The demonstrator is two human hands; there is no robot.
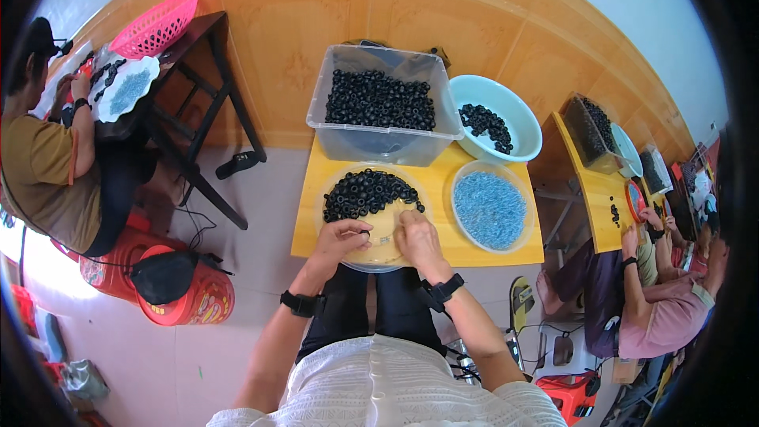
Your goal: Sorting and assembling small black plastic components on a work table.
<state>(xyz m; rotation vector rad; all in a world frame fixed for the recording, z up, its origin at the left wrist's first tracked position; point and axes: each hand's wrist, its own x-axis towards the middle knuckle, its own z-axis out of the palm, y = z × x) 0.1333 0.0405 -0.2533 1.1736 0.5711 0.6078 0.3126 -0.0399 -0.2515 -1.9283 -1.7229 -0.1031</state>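
Note:
My left hand is over the near left part of a shallow round clear tray, pinching a small black ring-shaped piece between thumb and fingertips. Close beside it, my right hand has its fingers bent and pressed together over the tray's right side. Whatever may be between those fingertips is hidden. A heap of black ring-shaped pieces fills the far half of the tray. To the right stands a round clear tub full of small light-blue translucent pieces.
Behind the tray, a clear plastic bin and a pale blue basin hold more black pieces on the yellow table. One person works at a dark table on the left, others at a yellow table on the right. A red stool stands left.

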